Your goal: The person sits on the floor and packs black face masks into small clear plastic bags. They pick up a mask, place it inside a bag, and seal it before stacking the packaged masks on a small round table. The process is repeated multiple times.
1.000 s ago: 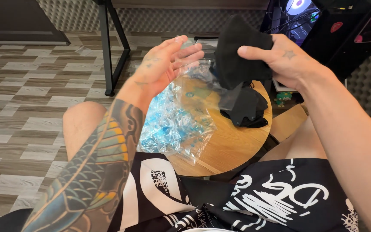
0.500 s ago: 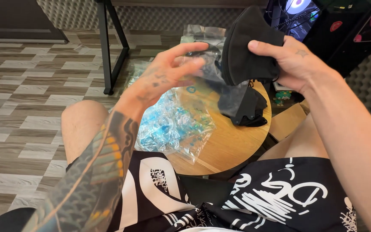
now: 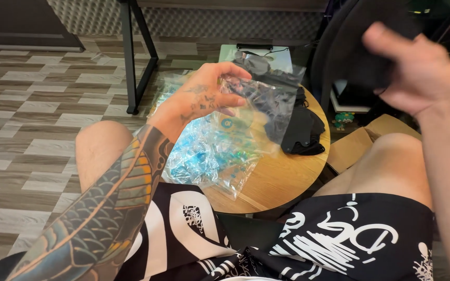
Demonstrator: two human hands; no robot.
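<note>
My left hand [image 3: 204, 98] pinches a clear plastic bag [image 3: 266, 101] by its top edge, and the bag hangs over the round wooden table [image 3: 287, 177]. Up at the right, my right hand [image 3: 417, 70] grips a black cloth piece [image 3: 360, 49], lifted well above the table and blurred. Another black cloth [image 3: 300, 130] lies on the tabletop under the held bag. A heap of clear bags with blue print [image 3: 204, 153] covers the table's left side, just below my left hand.
A black metal table leg [image 3: 131, 57] stands on the wood-pattern floor at the far left. A cardboard box [image 3: 363, 143] sits beside the round table on the right. My knees flank the table, with black-and-white patterned shorts [image 3: 339, 239] below.
My left hand has taken hold of a clear bag and drawn it down and left. My right hand has lifted the black cloth up and to the right, away from the bag.
</note>
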